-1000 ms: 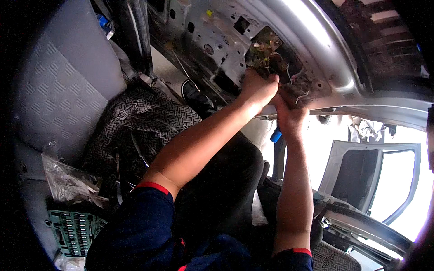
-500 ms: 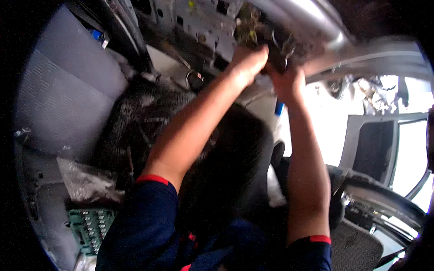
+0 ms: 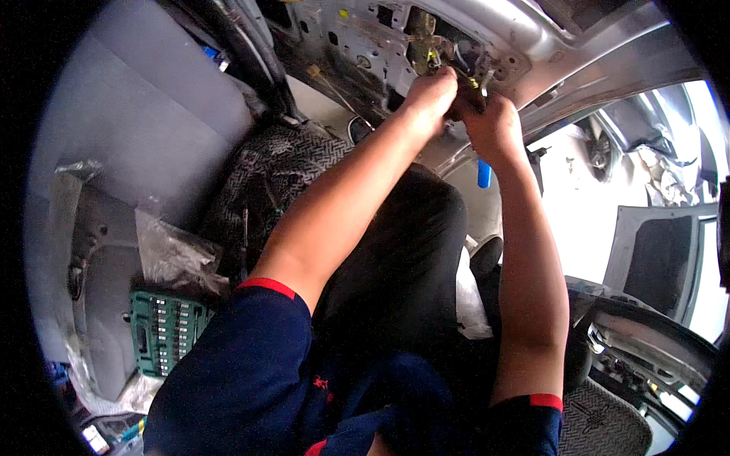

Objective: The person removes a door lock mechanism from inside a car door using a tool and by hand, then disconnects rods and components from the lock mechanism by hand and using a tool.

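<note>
Okay, so the metal mechanism (image 3: 422, 36) is found at the far side, inside a cut-out (image 3: 465, 44) in the silver door (image 3: 525, 38), just beyond both hands. It'd be judged stiff, hard and fairly weighty, probably a bit greasy and slippery too; it's best taken by its solid plate edges, not by any thin bits. As for the grip, the fingers of the left hand (image 3: 432, 95) and the right hand (image 3: 496, 125) are curled in close together, but what's pinched there can't be told, since the fingertips are hidden. A blue handle (image 3: 484, 174) is seen just on the near side of the right hand; whether it's held can't be made out. Access is made tight by the cut-out's rim, and the view is partly blocked by the hands. Farther out, a patterned cloth (image 3: 277, 156), a grey seat (image 3: 152, 106), a clear plastic bag (image 3: 176, 247) and a green socket case (image 3: 166, 338) are seen on the left. At right, another door (image 3: 654, 254) is lit from behind.
</note>
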Demonstrator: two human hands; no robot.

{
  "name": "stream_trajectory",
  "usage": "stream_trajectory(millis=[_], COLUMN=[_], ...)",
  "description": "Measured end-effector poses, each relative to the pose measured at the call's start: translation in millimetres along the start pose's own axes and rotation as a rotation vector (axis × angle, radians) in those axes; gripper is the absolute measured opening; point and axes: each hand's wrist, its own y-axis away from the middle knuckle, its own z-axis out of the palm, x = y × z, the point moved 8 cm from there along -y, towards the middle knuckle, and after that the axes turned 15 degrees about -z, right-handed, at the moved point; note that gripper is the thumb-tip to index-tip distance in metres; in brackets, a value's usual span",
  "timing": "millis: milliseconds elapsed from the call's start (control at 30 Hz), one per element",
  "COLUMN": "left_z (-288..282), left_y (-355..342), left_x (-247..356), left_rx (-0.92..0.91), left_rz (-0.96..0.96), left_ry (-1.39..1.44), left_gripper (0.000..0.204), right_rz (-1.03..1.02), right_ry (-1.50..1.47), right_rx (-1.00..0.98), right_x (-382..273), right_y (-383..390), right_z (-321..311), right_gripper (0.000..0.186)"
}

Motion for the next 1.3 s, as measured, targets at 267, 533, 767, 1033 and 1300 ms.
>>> stream_trajectory(millis=[267,533,767,1033,1300], left_z=[8,3,4,0,-14], left_y=[15,-1,-33,6,-3], left_x=[-3,-7,-12,-1,-13], left_rx=[0.095,-0.035,0.12,0.237,0.461], left_rz=[0.01,0.198,0.394,0.347,0.448], left_ry=[0.054,0.126,0.155,0.038,-0.093], left_gripper=[0.042,0.023,0.033,0.039,0.037], right_rz=[-0.096,-0.137,-0.462,-0.324,-0.447], right_ry=[-0.012,0.053,0.25,0.745,0.602], right_rx=[-0.065,0.08,0.096,-0.161,-0.142], right_x=[0,-21,-107,-74,-66], right_y=[2,8,-20,-63,-38], right_z=[-4,-18,-58,-11,-12], right_gripper=[0.022,0.022,0.032,0.038,0.03])
